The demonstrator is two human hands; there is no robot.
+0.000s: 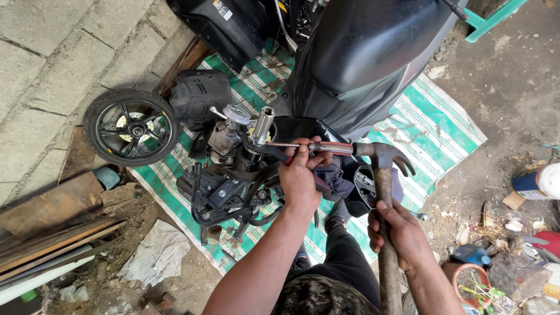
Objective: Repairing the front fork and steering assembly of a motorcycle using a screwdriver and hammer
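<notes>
My left hand (300, 172) grips a screwdriver (326, 147) with a red and clear handle, held level, its thin shaft pointing left at the base of a silver steering tube (263, 122) on a stripped scooter front frame (224, 186). My right hand (399, 230) holds the wooden handle of a claw hammer (382, 156); the hammer's steel head sits against the butt of the screwdriver handle. A dark rag (338, 178) hangs just under my left hand.
A green and white striped tarp (431, 125) lies under the parts. A loose black wheel (130, 127) rests at the left, near a black plastic cover (201, 93). Black scooter body panels (361, 52) stand behind. Wooden planks (52, 224), a grey cloth (156, 254) and scattered cans surround.
</notes>
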